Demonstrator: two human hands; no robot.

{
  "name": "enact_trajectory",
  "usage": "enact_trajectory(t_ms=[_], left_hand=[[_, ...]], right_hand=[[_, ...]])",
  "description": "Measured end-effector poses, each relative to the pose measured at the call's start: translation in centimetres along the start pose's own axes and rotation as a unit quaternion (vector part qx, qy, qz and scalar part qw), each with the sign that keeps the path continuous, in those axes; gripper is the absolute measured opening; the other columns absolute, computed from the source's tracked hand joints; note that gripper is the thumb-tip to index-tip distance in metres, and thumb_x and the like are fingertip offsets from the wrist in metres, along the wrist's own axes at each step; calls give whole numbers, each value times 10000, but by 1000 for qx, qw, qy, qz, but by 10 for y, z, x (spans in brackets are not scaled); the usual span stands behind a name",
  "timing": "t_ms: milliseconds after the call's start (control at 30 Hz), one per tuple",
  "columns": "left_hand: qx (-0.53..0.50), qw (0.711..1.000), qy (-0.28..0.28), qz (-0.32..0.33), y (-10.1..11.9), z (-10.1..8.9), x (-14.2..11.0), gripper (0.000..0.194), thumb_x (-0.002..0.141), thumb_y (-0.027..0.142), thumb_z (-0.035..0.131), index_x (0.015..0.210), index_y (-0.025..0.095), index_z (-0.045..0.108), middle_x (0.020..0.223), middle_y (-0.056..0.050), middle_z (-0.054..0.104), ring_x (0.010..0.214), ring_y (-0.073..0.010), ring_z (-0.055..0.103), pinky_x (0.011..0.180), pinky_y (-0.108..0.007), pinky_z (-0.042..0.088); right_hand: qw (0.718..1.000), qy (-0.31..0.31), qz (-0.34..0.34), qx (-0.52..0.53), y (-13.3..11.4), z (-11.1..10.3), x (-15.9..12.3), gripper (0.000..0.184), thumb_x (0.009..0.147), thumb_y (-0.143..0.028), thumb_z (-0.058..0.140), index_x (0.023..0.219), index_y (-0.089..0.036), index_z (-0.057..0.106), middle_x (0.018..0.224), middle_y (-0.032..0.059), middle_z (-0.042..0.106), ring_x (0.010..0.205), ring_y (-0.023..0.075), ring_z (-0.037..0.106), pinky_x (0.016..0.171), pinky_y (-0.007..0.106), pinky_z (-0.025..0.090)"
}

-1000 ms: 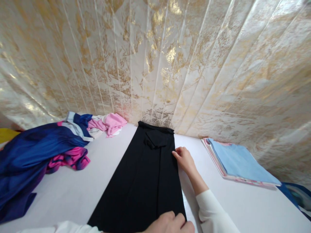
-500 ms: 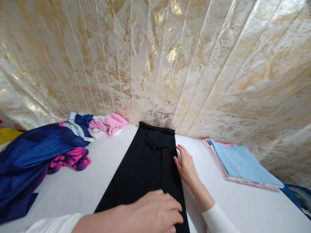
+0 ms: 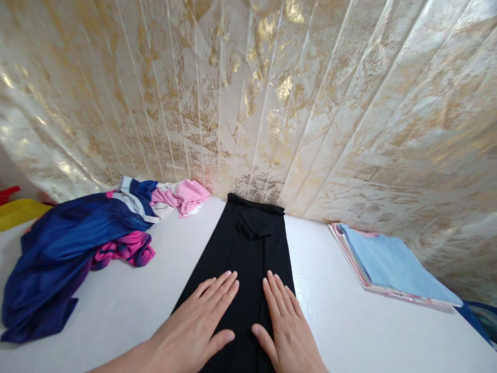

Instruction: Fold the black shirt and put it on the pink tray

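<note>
A long black garment [image 3: 248, 264], perhaps a skirt or wide trousers, lies lengthwise on the white table, its waistband at the far end. A bunched tie or bow of the same cloth sits just below the waistband. My left hand [image 3: 198, 321] rests flat on its left side, fingers stretched out and pointing away from me. On the right side my right hand [image 3: 285, 326] lies flat too, thumb spread toward the left one. A strip of black cloth shows between both hands. The garment's near end runs out of view.
A heap of blue clothing [image 3: 77, 243] with pink parts [image 3: 126, 248] spreads over the left of the white table [image 3: 128, 305]. Pink cloth [image 3: 192, 196] lies behind it. Folded clothes topped by a light blue piece [image 3: 392, 259] are stacked at right. A gold-patterned curtain [image 3: 248, 103] hangs behind.
My right hand has come from the garment's right edge down onto its surface. My left hand has moved left and its fingers have straightened flat. The view has shifted slightly.
</note>
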State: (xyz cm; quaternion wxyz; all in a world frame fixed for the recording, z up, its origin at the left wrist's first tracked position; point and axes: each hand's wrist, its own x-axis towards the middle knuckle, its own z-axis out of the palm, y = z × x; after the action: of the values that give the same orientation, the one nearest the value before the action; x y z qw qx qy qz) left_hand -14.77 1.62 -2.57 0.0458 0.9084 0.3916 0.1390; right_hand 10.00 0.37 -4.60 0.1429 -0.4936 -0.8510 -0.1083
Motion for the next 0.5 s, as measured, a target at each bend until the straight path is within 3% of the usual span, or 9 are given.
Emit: enact_trajectory(t_ms=[233,367,500], left_hand=[[41,998,38,3,8,-7,-11,779,972,470,447,1513,220,-56,1537,-100,241,1373,-255,330,1081,-381,326],[103,992,71,26,18,-12,-30,852,936,485,507,1516,165,-29,1512,-123,298,1351,-270,367,1048,-355,357],[160,981,101,48,23,-1,-49,786,933,385,517,1522,182,38,1472,-105,388,1310,-266,426,997,-332,397]], right_hand=[[998,40,-27,-32,-3,6,-7,915,861,-423,543,1510,-106,-19,1502,143,322,1349,304,381,1004,431,444],[993,106,-46,-40,-10,21,-22,865,886,-540,468,1516,-121,50,1422,129,459,1252,306,508,924,409,484],[986,162,14,-39,-27,30,-38,599,978,-332,378,1516,-232,135,1341,53,561,1181,249,578,917,359,490]])
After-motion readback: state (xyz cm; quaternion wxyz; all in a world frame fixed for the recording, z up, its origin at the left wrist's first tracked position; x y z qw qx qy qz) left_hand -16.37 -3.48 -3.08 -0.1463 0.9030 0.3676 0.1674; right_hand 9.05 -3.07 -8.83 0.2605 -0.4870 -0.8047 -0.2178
